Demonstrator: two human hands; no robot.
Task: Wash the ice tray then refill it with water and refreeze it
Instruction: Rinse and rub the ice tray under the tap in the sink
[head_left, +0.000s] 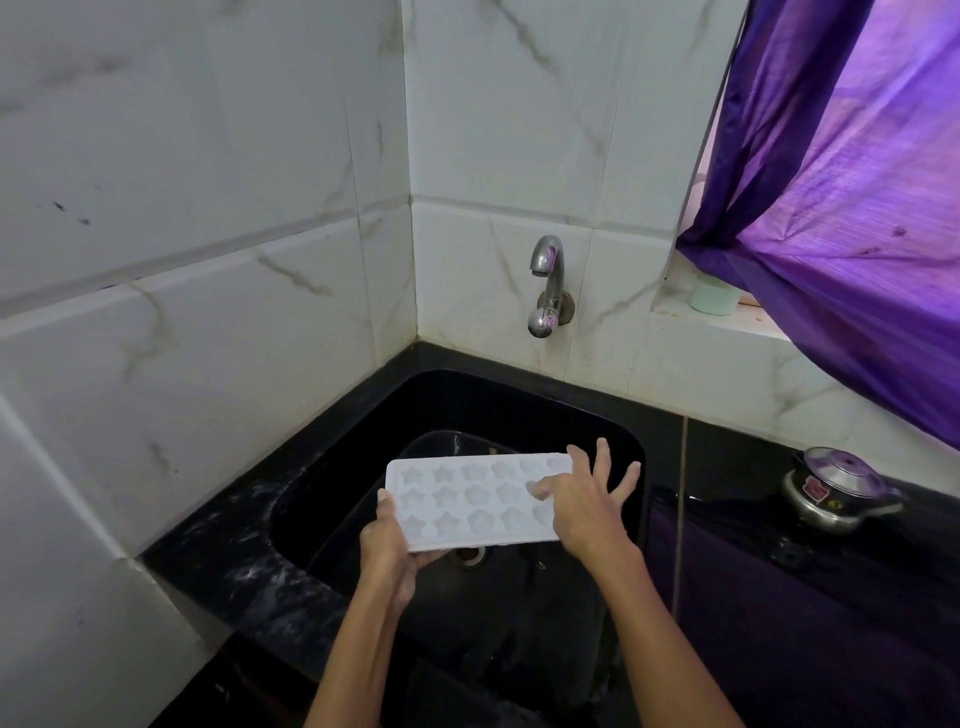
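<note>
White marble-veined wall tiles (197, 218) meeting in a corner, grey grout lines between. Purple curtain (852, 208) hanging at upper right, draped over a window ledge (727, 319) with a pale green cup (714, 299) on it. Black countertop (228, 566) below, streaked pale at left, wrapped around a black sink (519, 410) — drain (470, 555) visible at the bottom. White ice tray (467, 501) held over the sink basin, roughly level, star and flower moulds facing up. Left hand (389, 551) closed on the tray's near left corner, thumb on top. Right hand (587, 506) over the tray's right end — thumb pressed onto the moulds, fingers spread wide above. Steel pressure cooker (831, 491) on the counter at right. Chrome tap (548, 286) mounted on the back wall, no stream visible.
</note>
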